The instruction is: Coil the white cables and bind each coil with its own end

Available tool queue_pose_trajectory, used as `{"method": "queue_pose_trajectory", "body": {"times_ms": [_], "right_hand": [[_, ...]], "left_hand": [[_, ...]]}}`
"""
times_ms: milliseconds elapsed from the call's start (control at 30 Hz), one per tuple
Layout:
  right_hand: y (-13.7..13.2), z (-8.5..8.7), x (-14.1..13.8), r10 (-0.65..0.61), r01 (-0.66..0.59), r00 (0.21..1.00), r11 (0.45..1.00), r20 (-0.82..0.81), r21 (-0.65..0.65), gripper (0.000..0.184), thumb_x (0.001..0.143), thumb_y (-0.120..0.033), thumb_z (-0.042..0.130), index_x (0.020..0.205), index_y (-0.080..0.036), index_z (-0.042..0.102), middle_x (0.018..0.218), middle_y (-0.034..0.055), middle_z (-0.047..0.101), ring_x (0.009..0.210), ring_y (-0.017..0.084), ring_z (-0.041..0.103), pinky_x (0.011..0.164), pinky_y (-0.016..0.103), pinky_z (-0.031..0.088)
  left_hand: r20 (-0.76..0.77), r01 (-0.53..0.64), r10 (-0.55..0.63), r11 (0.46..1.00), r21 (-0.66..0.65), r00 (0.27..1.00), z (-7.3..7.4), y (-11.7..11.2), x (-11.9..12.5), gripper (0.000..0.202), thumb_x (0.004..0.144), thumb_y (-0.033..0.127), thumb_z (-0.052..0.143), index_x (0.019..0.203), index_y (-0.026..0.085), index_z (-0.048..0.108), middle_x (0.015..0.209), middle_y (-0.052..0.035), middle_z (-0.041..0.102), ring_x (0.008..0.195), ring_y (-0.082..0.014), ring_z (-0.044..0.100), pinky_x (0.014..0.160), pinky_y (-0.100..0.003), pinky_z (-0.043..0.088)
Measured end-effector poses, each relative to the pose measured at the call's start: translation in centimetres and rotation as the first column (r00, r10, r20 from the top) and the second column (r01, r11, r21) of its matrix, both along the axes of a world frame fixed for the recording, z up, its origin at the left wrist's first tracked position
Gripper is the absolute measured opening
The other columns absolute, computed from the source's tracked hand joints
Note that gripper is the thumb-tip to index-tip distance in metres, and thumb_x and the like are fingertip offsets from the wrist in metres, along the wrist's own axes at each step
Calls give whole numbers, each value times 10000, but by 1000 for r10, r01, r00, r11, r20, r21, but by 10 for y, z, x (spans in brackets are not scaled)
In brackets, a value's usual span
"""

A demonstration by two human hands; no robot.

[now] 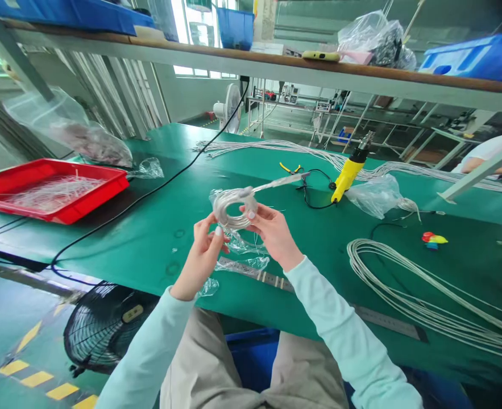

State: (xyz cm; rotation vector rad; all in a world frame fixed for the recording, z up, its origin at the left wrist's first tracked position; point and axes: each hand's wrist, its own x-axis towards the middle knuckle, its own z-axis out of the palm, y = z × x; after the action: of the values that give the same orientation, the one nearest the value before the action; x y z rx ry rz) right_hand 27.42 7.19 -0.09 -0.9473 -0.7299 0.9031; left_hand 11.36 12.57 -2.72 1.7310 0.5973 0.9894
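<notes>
Between my two hands a small coil of whitish cable [224, 211] is held up above the green table, with one end sticking out to the right. My left hand [203, 247] pinches the coil's lower left side. On its right side, the fingers of my right hand [274, 230] are closed around the loops. Crumpled clear plastic bags [246, 245] lie beneath the hands, partly covered by them. A steel ruler [276, 280] runs along the table's near edge, partly under the plastic.
A red tray [80, 213] of thin clear pieces stands left, by a black cord [148, 190]. Right are a yellow heat gun [348, 177], yellow-handled pliers [290, 168], a plastic bag [376, 197] and long looped white cables [387, 278]. A shelf [276, 55] crosses overhead.
</notes>
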Motion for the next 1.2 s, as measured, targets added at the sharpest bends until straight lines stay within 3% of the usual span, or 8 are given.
{"method": "queue_pose_trajectory", "body": {"times_ms": [133,267,433,600,800,967,1067,1200], "right_hand": [[-10,5,30,-189,198,977,976,-104,89,389,571,-449,888,871,-243,752,932,-32,766,852,123,692,755,225,575],[-36,12,53,-295,322,938,936,-184,141,408,574,-445,896,901,-249,751,940,-45,765,856,93,706,752,154,579],[-82,6,62,-364,398,903,909,-230,126,399,625,-394,889,955,-219,747,973,-15,767,852,97,721,706,123,593],[-117,-7,72,-418,460,856,884,-303,81,411,585,-415,906,916,-229,748,931,-38,766,822,79,724,694,79,590],[-124,-1,70,-386,437,803,900,-455,8,631,412,-436,950,963,-218,734,966,-29,756,828,74,722,673,41,572],[-140,9,66,-367,412,786,911,-497,-23,565,404,-445,945,896,-264,735,919,-50,757,790,63,723,640,42,577],[-162,5,72,-427,469,762,882,-487,-40,584,389,-446,951,916,-314,732,928,-77,757,797,59,724,614,18,563],[-193,-7,74,-560,555,709,818,-428,-152,615,351,-488,950,911,-371,726,941,-108,752,774,61,721,594,28,572]], "left_hand": [[-371,223,-99,924,309,923,-31,-1,-8,538,821,304,673,1336,289,518,1306,-119,508,1093,-322,569,911,-506,511],[-609,331,50,803,496,792,-53,26,-2,612,829,125,587,1425,178,457,1484,-214,384,1382,-482,257,1063,-701,278],[-758,551,118,617,562,641,-53,67,4,474,873,149,596,1343,172,550,1132,-156,648,1090,-344,553,919,-498,490],[-791,644,185,489,588,583,-44,72,-4,211,939,170,525,1012,216,717,962,-117,644,928,-280,583,794,-404,512],[-793,679,173,432,594,584,-49,68,16,592,909,179,584,1465,155,382,1397,-187,508,1127,-313,538,936,-434,464],[-800,707,97,413,574,592,-60,66,32,495,900,89,527,1376,224,503,1082,-86,682,994,-251,610,825,-343,496],[-758,636,103,480,605,644,-60,63,25,363,867,27,474,1135,213,634,1018,-77,656,867,-211,642,753,-312,511],[-627,374,209,648,664,750,-42,65,-2,320,936,69,267,1080,156,540,1150,-148,562,944,-213,627,788,-334,522]]}}
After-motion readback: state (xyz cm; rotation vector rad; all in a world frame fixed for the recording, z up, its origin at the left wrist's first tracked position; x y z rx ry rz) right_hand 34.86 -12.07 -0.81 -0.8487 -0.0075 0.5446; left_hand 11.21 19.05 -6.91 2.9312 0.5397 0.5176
